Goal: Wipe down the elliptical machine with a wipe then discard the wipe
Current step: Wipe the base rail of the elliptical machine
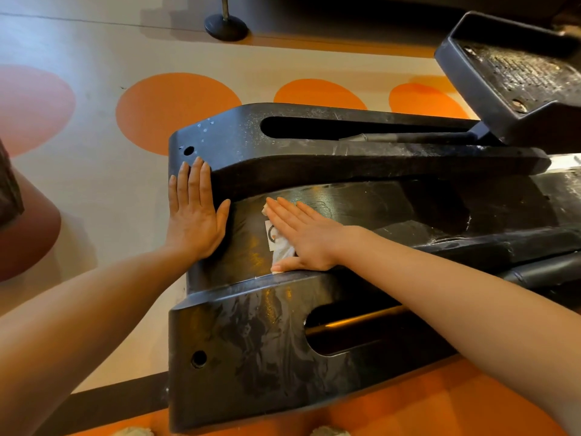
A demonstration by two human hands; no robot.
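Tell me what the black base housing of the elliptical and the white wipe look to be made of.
Black base housing of the elliptical: probably moulded hard plastic, semi-gloss; it carries soft orange reflections, rounded edges, scuffs and wet smears. White wipe: thin, limp sheet, likely paper or nonwoven fabric, matte; it crumples flat under the straight fingers of the right hand.

Cream floor (pixel 103 184), orange circles; elliptical machine (pixel 251 357), black stand base (pixel 226 26) resting on it.

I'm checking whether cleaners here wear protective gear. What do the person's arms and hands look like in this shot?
Both arms are bare as far up as the frame shows, with no sleeves visible. The left hand and right hand wear no gloves. No rings, watch, bracelets or markings show on either hand or wrist. Fingernails look short and unpainted.
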